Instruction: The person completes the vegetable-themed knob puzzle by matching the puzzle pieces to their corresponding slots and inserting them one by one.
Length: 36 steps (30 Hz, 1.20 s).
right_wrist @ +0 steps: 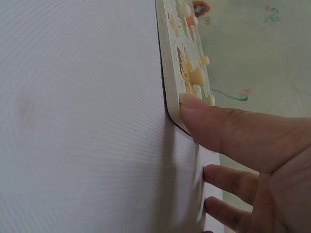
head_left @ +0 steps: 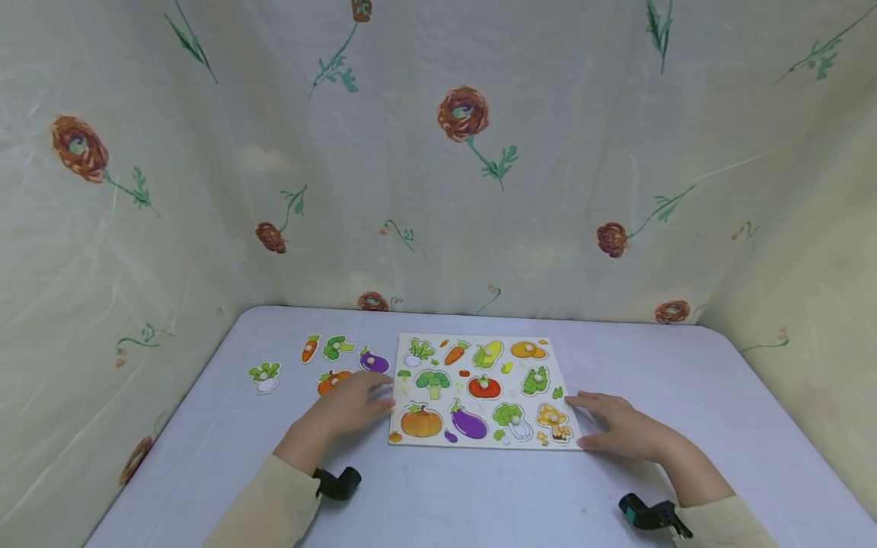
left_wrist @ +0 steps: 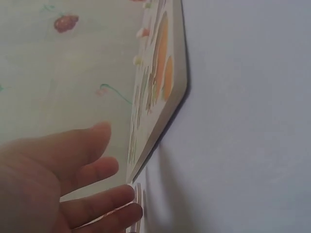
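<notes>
A white vegetable puzzle board [head_left: 438, 440] lies flat in the middle of the table. Knobbed pieces such as the tomato [head_left: 484, 388], corn [head_left: 489, 355] and mushroom [head_left: 553, 422] sit in it. My left hand [head_left: 352, 403] is at the board's left edge, fingers loosely extended and holding nothing. At the right edge, my right hand [head_left: 620, 428] has its thumb [right_wrist: 209, 124] against the board's near corner, its other fingers spread along the side. Left of the board lie loose pieces: a carrot [head_left: 310, 348], broccoli [head_left: 338, 347], an eggplant [head_left: 373, 361], and a pumpkin [head_left: 330, 380] partly hidden by my left hand.
Farther left lies a loose white radish piece with green leaves [head_left: 265, 377]. A white cloth covers the table [head_left: 452, 502]. Behind it and at both sides hangs a flower-printed curtain [head_left: 548, 190]. Black cameras are strapped to both wrists.
</notes>
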### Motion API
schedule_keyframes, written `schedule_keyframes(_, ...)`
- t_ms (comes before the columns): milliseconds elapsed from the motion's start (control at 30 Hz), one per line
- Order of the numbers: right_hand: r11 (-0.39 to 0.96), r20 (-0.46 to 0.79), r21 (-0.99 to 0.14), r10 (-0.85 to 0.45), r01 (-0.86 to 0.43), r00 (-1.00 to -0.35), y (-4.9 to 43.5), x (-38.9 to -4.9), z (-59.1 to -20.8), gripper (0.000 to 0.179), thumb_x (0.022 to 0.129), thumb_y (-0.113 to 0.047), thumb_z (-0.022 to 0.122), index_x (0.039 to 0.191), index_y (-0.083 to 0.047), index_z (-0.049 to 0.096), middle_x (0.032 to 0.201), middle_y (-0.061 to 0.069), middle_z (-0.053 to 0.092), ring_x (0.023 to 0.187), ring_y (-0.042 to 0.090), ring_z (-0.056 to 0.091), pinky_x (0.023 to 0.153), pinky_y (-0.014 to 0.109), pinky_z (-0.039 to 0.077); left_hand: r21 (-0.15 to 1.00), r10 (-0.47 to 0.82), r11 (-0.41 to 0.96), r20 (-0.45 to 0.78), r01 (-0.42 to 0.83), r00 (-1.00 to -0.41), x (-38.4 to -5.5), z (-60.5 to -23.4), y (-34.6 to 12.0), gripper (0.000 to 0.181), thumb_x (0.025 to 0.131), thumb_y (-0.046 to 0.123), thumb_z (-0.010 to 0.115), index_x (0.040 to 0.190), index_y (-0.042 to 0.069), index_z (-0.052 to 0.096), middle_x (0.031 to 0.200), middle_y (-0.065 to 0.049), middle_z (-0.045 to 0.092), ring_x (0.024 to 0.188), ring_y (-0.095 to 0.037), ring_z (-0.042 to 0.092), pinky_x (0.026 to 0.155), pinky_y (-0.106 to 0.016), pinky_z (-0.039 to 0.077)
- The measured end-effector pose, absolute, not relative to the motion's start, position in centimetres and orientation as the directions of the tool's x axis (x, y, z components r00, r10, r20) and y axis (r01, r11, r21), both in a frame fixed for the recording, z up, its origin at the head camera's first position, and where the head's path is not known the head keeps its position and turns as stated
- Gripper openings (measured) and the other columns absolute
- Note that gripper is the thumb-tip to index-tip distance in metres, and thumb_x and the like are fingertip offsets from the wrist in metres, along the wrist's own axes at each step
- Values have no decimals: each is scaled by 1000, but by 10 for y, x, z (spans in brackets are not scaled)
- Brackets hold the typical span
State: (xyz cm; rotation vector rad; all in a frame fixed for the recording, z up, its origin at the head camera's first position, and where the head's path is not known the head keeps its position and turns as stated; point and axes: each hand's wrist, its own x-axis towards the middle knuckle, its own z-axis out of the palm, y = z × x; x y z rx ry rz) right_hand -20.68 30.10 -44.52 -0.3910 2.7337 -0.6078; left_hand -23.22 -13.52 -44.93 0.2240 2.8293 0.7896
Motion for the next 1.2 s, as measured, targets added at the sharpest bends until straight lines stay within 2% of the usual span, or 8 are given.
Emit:
schedule_keyframes(167, 869, -228, -449, -338, -209, -913, 301, -207, -445, 73, 83, -35, 77, 145, -7, 50, 152, 31, 38, 140, 57, 29, 110, 74, 25, 538, 115, 842, -113, 37, -987, -244, -447, -136, 41, 95, 36, 67, 133, 23, 62, 135, -2, 63, 129, -25, 56, 106, -49, 49)
schedule_keyframes(400, 870, -235, -449, -333, -202, -913, 300, -207, -445, 73, 83, -36, 77, 145, -8, 49, 153, 30, 37, 140, 57, 28, 110, 74, 25, 571, 67, 821, -58, 22, -996, -257, -446, -139, 29, 95, 30, 68, 122, 22, 67, 125, -1, 66, 122, -24, 59, 104, -47, 51)
schedule_keyframes(500, 874, -241, -444, -330, -198, -913, 300, -207, -445, 74, 83, -36, 76, 146, -9, 49, 153, 30, 37, 140, 57, 27, 110, 74, 25, 559, 42, 829, -36, 15, -998, -265, -448, -141, 29, 95, 30, 67, 122, 19, 67, 122, -4, 66, 119, -25, 59, 103, -48, 52)
schedule_keyframes(733, 881, -242, -425, -334, -210, -911, 301, -208, -446, 74, 83, -37, 76, 146, -8, 49, 153, 31, 37, 140, 57, 28, 110, 74, 25, 564, -12, 826, -9, -15, -1000, -282, -454, -145, 34, 95, 26, 67, 127, 14, 64, 131, -9, 64, 128, -30, 56, 108, -50, 48)
schedule_keyframes(967, 880, -253, -433, -325, -194, -911, 300, -208, -447, 75, 83, -38, 76, 146, -8, 48, 153, 31, 37, 140, 57, 27, 110, 75, 24, 556, -39, 831, -3, -34, -999, -295, -467, -150, 31, 93, 27, 70, 121, 13, 67, 117, -8, 68, 111, -26, 61, 100, -45, 53)
schedule_keyframes(1200, 883, -255, -427, -326, -197, -910, 301, -209, -446, 75, 83, -38, 76, 146, -8, 48, 153, 31, 37, 140, 58, 28, 109, 75, 25, 570, -18, 822, 4, -13, -1000, -301, -472, -149, 28, 92, 24, 71, 117, 11, 69, 110, -8, 68, 105, -24, 61, 98, -43, 53)
